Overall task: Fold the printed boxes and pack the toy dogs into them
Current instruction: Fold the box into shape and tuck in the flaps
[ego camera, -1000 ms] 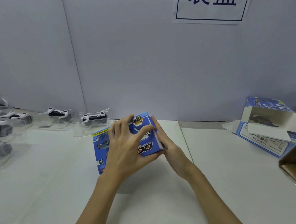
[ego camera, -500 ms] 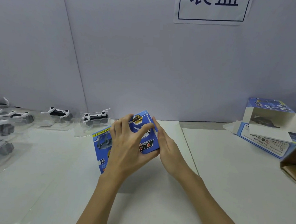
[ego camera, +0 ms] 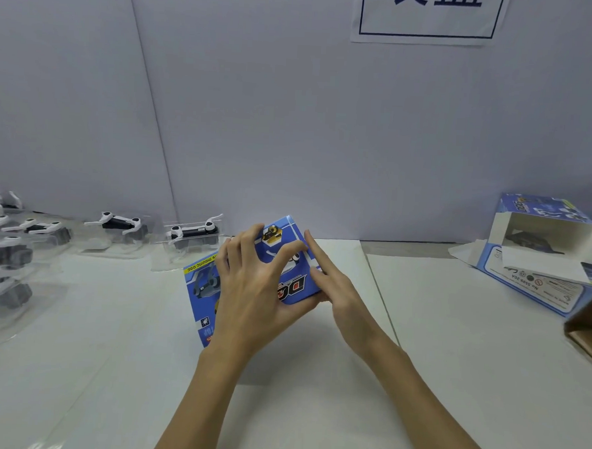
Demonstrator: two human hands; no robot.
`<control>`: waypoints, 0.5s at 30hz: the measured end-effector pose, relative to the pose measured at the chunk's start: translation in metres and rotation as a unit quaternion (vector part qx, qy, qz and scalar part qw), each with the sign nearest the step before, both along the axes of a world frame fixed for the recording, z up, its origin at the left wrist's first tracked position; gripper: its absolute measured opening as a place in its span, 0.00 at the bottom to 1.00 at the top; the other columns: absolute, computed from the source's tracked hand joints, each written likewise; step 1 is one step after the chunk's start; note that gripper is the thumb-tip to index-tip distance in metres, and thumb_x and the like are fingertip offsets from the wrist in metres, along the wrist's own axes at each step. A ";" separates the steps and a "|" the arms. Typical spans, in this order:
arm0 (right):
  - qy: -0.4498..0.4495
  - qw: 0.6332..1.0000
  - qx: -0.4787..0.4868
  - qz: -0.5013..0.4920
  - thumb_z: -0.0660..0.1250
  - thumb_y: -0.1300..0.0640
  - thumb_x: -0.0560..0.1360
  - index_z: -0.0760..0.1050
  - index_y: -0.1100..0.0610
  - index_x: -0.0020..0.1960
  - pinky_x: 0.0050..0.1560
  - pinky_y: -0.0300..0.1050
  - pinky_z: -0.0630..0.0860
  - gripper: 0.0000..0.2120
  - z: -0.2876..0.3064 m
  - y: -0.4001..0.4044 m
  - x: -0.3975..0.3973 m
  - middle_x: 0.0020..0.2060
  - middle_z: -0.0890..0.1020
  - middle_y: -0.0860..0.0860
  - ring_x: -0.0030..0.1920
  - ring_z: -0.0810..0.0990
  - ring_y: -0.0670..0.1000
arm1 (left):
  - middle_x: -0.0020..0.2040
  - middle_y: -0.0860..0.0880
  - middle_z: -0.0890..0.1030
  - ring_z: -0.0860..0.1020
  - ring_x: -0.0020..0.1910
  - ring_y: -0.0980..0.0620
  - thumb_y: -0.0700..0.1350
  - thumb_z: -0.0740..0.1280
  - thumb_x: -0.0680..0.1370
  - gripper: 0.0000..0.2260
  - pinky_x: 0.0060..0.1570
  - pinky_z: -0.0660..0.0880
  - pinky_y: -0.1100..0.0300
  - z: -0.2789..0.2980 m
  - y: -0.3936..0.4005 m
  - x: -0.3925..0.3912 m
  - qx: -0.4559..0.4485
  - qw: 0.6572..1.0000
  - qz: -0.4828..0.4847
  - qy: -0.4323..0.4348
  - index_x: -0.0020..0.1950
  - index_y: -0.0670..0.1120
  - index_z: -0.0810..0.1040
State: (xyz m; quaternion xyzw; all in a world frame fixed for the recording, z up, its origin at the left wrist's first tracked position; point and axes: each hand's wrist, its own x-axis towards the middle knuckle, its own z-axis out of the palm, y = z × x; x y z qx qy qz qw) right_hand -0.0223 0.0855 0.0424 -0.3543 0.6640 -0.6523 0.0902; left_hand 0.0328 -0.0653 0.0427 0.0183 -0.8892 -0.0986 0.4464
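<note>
A blue printed box (ego camera: 200,284) stands tilted on the white table (ego camera: 312,414), a little past the middle. My left hand (ego camera: 253,290) is spread over its top face with the fingers curled around it. My right hand (ego camera: 336,288) presses flat against the box's right end, index finger stretched along the edge. Toy dogs in clear plastic trays sit at the left: one (ego camera: 191,234) just behind the box, another (ego camera: 119,223) beside it, and several more (ego camera: 5,253) at the far left.
At the right stands a second blue box (ego camera: 538,292), its white flaps open and a dark toy inside. A brown carton corner (ego camera: 587,329) juts in at the right edge. A grey wall with a paper sign (ego camera: 425,15) closes the back.
My right hand has shifted a little along the box's right end. The left hand and box have stayed almost in place.
</note>
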 end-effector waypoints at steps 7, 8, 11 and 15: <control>-0.017 1.000 0.016 -0.017 0.62 0.52 0.84 0.70 0.44 0.77 0.58 0.61 0.83 0.22 0.009 0.014 -0.010 0.63 0.83 0.51 0.63 0.82 0.52 | 0.72 0.43 0.68 0.67 0.71 0.40 0.76 0.64 0.72 0.29 0.67 0.65 0.41 0.002 -0.004 0.001 0.007 1.000 -0.019 0.007 0.65 0.60 0.76; -0.012 1.000 0.017 -0.018 0.62 0.52 0.84 0.70 0.43 0.76 0.57 0.59 0.84 0.21 0.009 0.014 -0.011 0.62 0.83 0.49 0.62 0.83 0.52 | 0.72 0.43 0.68 0.67 0.71 0.40 0.76 0.63 0.72 0.29 0.67 0.65 0.41 0.002 -0.004 0.000 0.004 1.000 -0.017 0.004 0.65 0.60 0.77; 0.006 1.000 0.020 -0.017 0.60 0.51 0.84 0.68 0.41 0.77 0.56 0.52 0.84 0.21 0.006 0.011 -0.012 0.62 0.83 0.48 0.61 0.84 0.51 | 0.72 0.42 0.69 0.67 0.70 0.39 0.76 0.61 0.73 0.29 0.66 0.66 0.39 0.001 -0.003 -0.002 0.004 1.000 -0.013 0.004 0.65 0.59 0.77; 0.029 0.999 0.029 -0.013 0.54 0.54 0.88 0.62 0.45 0.81 0.57 0.41 0.82 0.22 0.000 0.005 -0.009 0.68 0.79 0.49 0.63 0.82 0.48 | 0.71 0.41 0.69 0.67 0.71 0.38 0.77 0.58 0.74 0.31 0.68 0.65 0.37 0.001 -0.001 -0.004 0.010 1.000 0.001 0.008 0.66 0.58 0.77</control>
